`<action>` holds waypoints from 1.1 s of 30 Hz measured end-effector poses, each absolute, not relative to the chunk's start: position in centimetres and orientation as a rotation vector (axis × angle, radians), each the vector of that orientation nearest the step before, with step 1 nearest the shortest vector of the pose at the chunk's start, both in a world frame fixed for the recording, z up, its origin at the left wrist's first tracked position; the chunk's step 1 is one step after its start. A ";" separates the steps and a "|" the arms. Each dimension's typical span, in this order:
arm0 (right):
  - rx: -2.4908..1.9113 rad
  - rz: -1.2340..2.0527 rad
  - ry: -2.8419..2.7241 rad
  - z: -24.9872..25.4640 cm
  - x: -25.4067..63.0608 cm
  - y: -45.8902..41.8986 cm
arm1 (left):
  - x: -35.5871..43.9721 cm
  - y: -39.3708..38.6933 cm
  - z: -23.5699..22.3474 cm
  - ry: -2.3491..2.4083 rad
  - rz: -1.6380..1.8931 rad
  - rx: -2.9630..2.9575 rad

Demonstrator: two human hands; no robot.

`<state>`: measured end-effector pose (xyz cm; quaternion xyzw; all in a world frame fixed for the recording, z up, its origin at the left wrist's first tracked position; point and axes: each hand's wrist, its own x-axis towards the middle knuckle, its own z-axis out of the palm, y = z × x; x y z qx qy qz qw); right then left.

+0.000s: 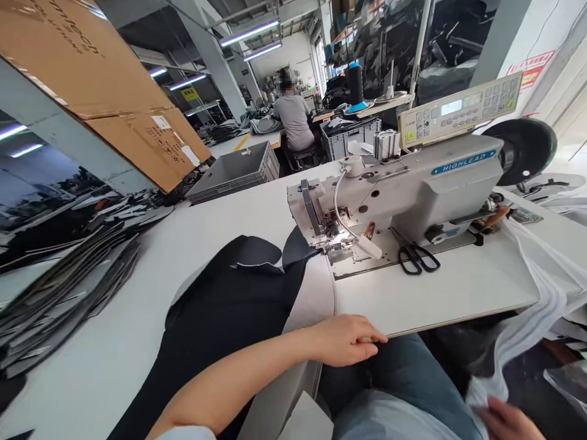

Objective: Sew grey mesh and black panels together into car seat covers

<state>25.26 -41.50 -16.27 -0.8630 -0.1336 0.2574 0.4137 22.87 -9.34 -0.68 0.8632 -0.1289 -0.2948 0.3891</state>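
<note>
My left hand [351, 339] lies at the table's front edge with its fingers loosely stretched out, holding nothing that I can see. Under that forearm spreads a black fabric panel [224, 305] with a light grey mesh-like backing [316, 290]; its far end sits beneath the needle area of a sewing machine [367, 189]. Low at the right, my right hand [509, 418], blurred by motion, grips a bunch of long white strips [541, 305]. These run up onto the right end of the table. Black-handled scissors [418, 258] lie beside the machine bed.
Stacks of dark cut pieces [68, 287] cover the left of the white table [128, 330]. A grey crate [238, 171] stands beyond it, under a large cardboard box [114, 91]. Farther back, a person [293, 119] sits facing away. A thread cone [356, 85] stands behind the machine.
</note>
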 end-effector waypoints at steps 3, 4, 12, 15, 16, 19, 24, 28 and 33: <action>-1.789 0.693 -0.369 -13.6 26.1 -37.4 | 23.0 -11.2 -1.1 -0.036 -0.841 1.772; -1.651 0.723 -0.442 -12.1 26.2 -35.9 | 22.9 -11.7 -1.4 -0.011 -0.879 1.645; -1.370 0.385 -0.759 -5.6 27.2 -31.8 | 20.8 -11.4 -2.6 -0.035 -1.111 1.291; -1.444 0.291 -0.920 -5.3 27.7 -31.8 | 21.9 -11.6 -2.1 -0.094 -1.021 1.435; -1.480 0.236 -0.975 -5.2 27.8 -31.7 | 22.4 -11.8 -2.0 -0.098 -0.964 1.514; -1.598 0.043 -0.954 -4.8 28.3 -31.6 | 23.7 -12.5 -1.6 -0.093 -0.990 1.624; -1.573 0.030 -0.809 -3.8 29.4 -34.2 | 24.3 -11.1 -0.7 -0.255 -0.946 1.959; -1.567 0.098 -1.338 -4.7 29.2 -36.0 | 25.3 -8.0 -1.2 -0.505 -0.193 2.842; -2.123 0.028 -1.741 -9.3 26.4 -36.5 | 27.0 -5.7 -3.3 -0.410 -0.251 3.300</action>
